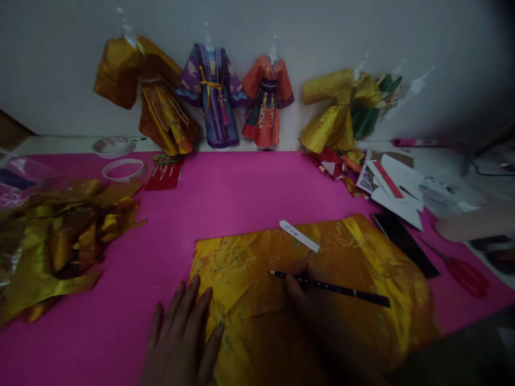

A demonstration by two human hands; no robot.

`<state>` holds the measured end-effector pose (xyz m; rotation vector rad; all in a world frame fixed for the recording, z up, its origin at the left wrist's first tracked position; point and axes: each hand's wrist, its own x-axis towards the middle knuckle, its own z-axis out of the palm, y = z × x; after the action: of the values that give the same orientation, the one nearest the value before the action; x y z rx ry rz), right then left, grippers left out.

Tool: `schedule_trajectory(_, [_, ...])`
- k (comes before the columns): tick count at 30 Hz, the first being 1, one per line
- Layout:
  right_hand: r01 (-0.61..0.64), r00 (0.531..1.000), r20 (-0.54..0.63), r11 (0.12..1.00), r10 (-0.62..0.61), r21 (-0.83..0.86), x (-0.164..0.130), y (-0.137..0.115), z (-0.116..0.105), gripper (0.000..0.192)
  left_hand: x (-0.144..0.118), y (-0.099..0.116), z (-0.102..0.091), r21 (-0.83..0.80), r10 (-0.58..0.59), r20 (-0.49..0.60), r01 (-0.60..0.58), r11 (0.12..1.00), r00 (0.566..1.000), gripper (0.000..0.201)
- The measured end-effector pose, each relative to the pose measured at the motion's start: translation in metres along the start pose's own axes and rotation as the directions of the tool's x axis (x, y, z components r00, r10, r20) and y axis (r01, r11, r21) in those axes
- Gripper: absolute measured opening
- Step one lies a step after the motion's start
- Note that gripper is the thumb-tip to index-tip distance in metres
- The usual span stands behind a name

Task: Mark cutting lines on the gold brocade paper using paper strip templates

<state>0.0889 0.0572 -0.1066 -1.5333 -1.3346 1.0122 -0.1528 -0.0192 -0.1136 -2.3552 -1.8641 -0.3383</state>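
A sheet of golden patterned fabric [265,316] lies on the pink table cover, creased and slightly rumpled at its right side. My left hand [183,332] rests flat with fingers spread, its fingertips at the fabric's left edge. In my right hand [301,289] is a dark pencil [341,289], pinched near its pale tip, which points left just over the middle of the fabric. Whether the tip touches the cloth I cannot tell. Near the fabric's far edge lies a narrow white paper strip [300,236] with small marks on it.
Golden fabric scraps [76,230] pile up at left, near tape rolls [124,169] and a red card [164,174]. Small robes, including a purple one [215,102], stand along the wall. To the right are paper pieces [396,185], a black flat object [404,241] and red-handled scissors [466,273].
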Motion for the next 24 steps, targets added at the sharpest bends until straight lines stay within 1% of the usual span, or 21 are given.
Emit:
schedule_trajectory(5, [0.010,1.000,-0.016,1.000,-0.011,-0.006,-0.0003,-0.0025,0.0004,0.012,-0.0021,0.0005,0.0017,-0.005,-0.017,0.007,0.017,1.000,1.000,0.048])
schedule_trajectory(9, [-0.024,1.000,-0.006,0.997,0.024,0.067,-0.0008,-0.0019,-0.0006,0.012,-0.0040,0.0008,0.0040,-0.006,-0.029,0.011,0.029,1.000,1.000,0.048])
schedule_trajectory(15, [0.013,1.000,-0.002,1.000,-0.013,0.013,0.0001,0.0006,-0.0031,0.011,-0.0029,0.0016,0.0032,-0.019,-0.035,0.004,0.035,0.999,0.999,0.046])
schedule_trajectory(21, [-0.009,1.000,0.024,1.000,0.009,0.000,-0.0004,0.0029,-0.0029,0.010,-0.0028,0.0005,0.0021,0.001,-0.012,0.012,0.012,1.000,1.000,0.048])
schedule_trajectory(24, [0.007,1.000,0.019,1.000,-0.007,-0.003,0.0000,0.0027,-0.0037,0.010,-0.0030,0.0004,0.0034,0.012,-0.006,0.002,0.006,1.000,1.000,0.047])
